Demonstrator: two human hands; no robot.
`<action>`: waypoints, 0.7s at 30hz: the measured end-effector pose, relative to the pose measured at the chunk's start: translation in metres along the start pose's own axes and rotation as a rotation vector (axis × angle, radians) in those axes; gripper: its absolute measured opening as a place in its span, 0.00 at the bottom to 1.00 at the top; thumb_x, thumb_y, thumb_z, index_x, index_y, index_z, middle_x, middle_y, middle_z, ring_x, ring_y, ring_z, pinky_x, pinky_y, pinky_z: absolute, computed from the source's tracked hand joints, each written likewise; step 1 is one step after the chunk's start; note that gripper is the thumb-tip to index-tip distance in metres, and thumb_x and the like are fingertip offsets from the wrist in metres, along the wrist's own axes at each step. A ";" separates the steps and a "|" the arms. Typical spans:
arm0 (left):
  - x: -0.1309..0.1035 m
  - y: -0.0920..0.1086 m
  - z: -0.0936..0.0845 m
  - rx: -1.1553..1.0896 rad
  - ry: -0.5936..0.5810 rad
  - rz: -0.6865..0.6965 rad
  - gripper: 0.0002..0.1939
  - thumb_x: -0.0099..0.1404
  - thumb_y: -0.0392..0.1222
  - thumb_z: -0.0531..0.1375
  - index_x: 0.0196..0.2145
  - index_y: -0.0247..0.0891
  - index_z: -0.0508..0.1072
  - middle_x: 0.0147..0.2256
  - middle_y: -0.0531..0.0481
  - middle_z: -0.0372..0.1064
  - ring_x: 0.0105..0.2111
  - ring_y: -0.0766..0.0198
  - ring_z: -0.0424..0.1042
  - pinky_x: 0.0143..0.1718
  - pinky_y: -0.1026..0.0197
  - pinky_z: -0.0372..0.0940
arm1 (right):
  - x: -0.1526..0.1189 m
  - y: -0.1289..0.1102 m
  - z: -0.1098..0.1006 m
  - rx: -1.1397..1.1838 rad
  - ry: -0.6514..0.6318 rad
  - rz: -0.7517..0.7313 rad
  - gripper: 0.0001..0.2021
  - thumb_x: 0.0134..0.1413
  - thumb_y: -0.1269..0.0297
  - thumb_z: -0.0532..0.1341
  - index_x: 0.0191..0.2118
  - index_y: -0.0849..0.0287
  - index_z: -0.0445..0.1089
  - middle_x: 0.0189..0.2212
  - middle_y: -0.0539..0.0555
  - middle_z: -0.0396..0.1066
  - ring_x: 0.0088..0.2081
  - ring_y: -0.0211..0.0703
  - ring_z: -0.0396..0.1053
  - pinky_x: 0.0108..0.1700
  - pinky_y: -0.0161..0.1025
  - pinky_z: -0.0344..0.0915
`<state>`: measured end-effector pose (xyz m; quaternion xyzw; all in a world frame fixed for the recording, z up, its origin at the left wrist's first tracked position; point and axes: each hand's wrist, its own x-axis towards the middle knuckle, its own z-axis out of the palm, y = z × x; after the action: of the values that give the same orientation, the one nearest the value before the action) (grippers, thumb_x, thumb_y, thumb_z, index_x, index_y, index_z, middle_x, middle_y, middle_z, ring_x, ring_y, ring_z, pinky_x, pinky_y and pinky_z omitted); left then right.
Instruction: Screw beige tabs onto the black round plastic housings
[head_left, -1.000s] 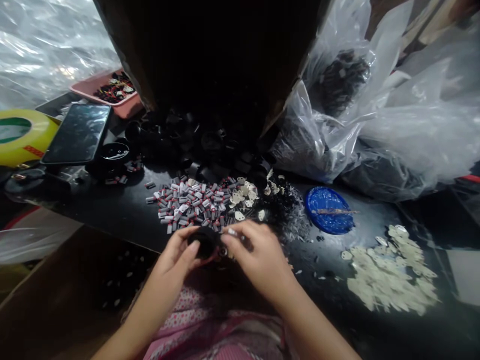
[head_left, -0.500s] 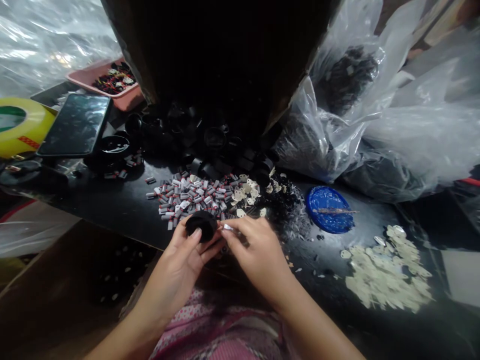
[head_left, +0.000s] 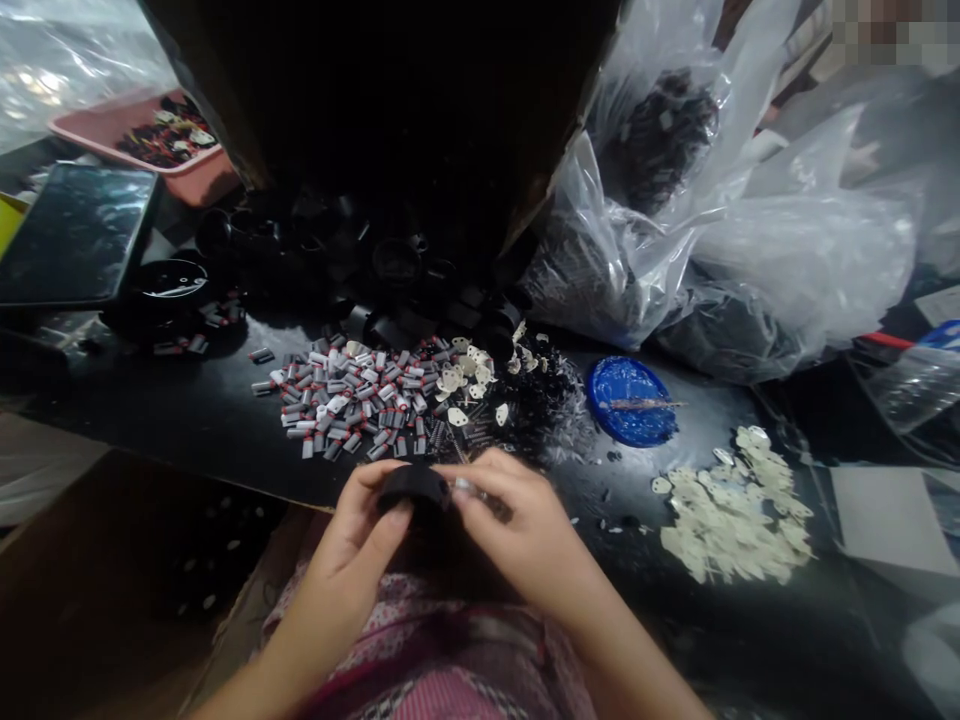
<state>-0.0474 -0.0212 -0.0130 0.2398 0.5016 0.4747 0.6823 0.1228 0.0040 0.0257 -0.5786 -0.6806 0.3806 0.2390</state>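
Note:
Near the table's front edge my left hand (head_left: 358, 535) is closed around a black round plastic housing (head_left: 412, 488), its thumb on the near side. My right hand (head_left: 517, 515) is at the housing's right side, thumb and forefinger pinching a small white-tipped part (head_left: 463, 484). Whether that part touches the housing I cannot tell, and the fingers hide most of it. Just beyond my hands lies a pile of small grey cylinders (head_left: 360, 395) with red ends. Pale flat plates (head_left: 469, 370) and dark springs (head_left: 476, 432) lie to the right of that pile.
A blue lid (head_left: 631, 400) with a thin stick across it lies right of the hands, near a heap of pale plates (head_left: 739, 515). Behind are plastic bags (head_left: 630, 240), a dark box (head_left: 390, 100) and black housings. A phone (head_left: 79, 235) and pink tray (head_left: 202, 180) stand left.
The view has shifted, so the table's things sit further left. The black housing has tipped, its opening no longer facing me. Both hands keep their grips, the right still beside the housing.

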 end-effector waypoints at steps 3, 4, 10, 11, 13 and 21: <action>0.006 0.004 0.008 -0.074 0.016 -0.030 0.13 0.63 0.45 0.62 0.45 0.48 0.70 0.45 0.54 0.73 0.46 0.60 0.72 0.53 0.55 0.64 | 0.010 0.007 -0.004 -0.410 0.133 0.016 0.11 0.59 0.70 0.57 0.44 0.56 0.74 0.36 0.54 0.73 0.38 0.46 0.70 0.42 0.45 0.56; 0.008 0.006 0.013 -0.119 0.016 -0.039 0.12 0.64 0.44 0.61 0.46 0.47 0.69 0.45 0.53 0.73 0.46 0.59 0.72 0.53 0.53 0.64 | 0.014 0.008 -0.006 -0.548 0.137 0.021 0.11 0.59 0.70 0.57 0.45 0.56 0.74 0.36 0.54 0.73 0.37 0.48 0.70 0.42 0.46 0.55; 0.027 0.014 0.037 -0.280 -0.072 -0.070 0.10 0.67 0.40 0.57 0.47 0.43 0.69 0.50 0.48 0.72 0.48 0.57 0.73 0.54 0.50 0.65 | 0.031 0.009 -0.014 -0.778 0.032 0.004 0.11 0.59 0.69 0.56 0.44 0.55 0.73 0.36 0.53 0.72 0.34 0.46 0.70 0.40 0.44 0.53; 0.029 0.014 0.038 -0.289 -0.073 -0.072 0.10 0.66 0.39 0.57 0.46 0.43 0.69 0.49 0.48 0.73 0.47 0.58 0.73 0.53 0.50 0.65 | 0.031 0.008 -0.015 -0.775 0.015 0.005 0.11 0.59 0.69 0.56 0.44 0.54 0.73 0.36 0.53 0.72 0.35 0.46 0.70 0.40 0.44 0.52; 0.030 0.013 0.038 -0.308 -0.064 -0.074 0.09 0.66 0.39 0.58 0.45 0.42 0.70 0.47 0.48 0.74 0.45 0.58 0.74 0.52 0.50 0.66 | 0.032 0.007 -0.018 -0.780 -0.006 0.008 0.11 0.59 0.69 0.56 0.44 0.54 0.73 0.36 0.53 0.72 0.36 0.46 0.70 0.40 0.43 0.52; 0.028 0.011 0.036 -0.329 -0.053 -0.045 0.09 0.66 0.39 0.58 0.44 0.42 0.71 0.45 0.49 0.75 0.44 0.59 0.74 0.51 0.50 0.68 | 0.036 0.009 -0.020 -0.857 -0.022 -0.084 0.07 0.59 0.69 0.56 0.40 0.58 0.71 0.35 0.53 0.71 0.35 0.47 0.69 0.39 0.43 0.51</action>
<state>-0.0180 0.0136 -0.0036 0.1259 0.4040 0.5284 0.7360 0.1355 0.0443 0.0267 -0.5932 -0.8027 0.0596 -0.0150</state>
